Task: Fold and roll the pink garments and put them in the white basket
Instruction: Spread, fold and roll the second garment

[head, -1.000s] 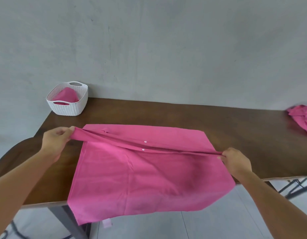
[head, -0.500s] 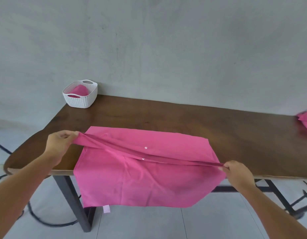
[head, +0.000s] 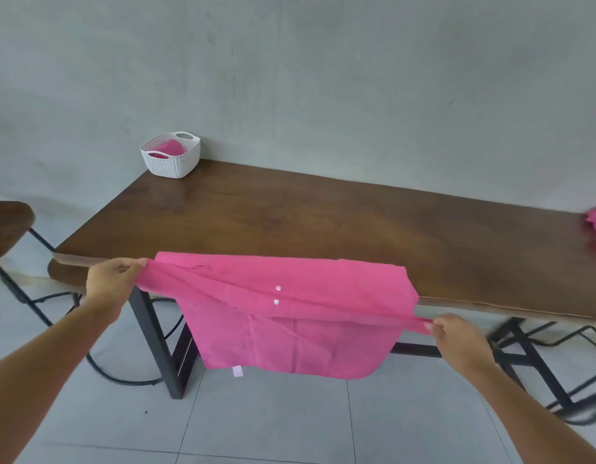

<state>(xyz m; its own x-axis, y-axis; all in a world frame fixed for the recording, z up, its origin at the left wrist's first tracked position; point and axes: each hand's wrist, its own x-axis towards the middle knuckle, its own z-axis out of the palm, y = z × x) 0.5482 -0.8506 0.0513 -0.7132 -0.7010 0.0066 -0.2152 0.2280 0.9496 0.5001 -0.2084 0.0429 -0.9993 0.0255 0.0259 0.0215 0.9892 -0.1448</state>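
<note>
Looking down through the head camera, I saw the long dark-brown wooden table [head: 323, 229] against the grey wall. The bright pink button-up cloth garment [head: 290, 333] hung over its near edge, upper part on the top, the rest draped toward the floor. The white woven plastic basket [head: 172, 164] sat at the far left corner, a pink cloth bundle [head: 171, 148] inside. The left hand [head: 112, 283] pinched the garment's left end, the right hand [head: 457, 336] its right end, a fold taut between them.
</note>
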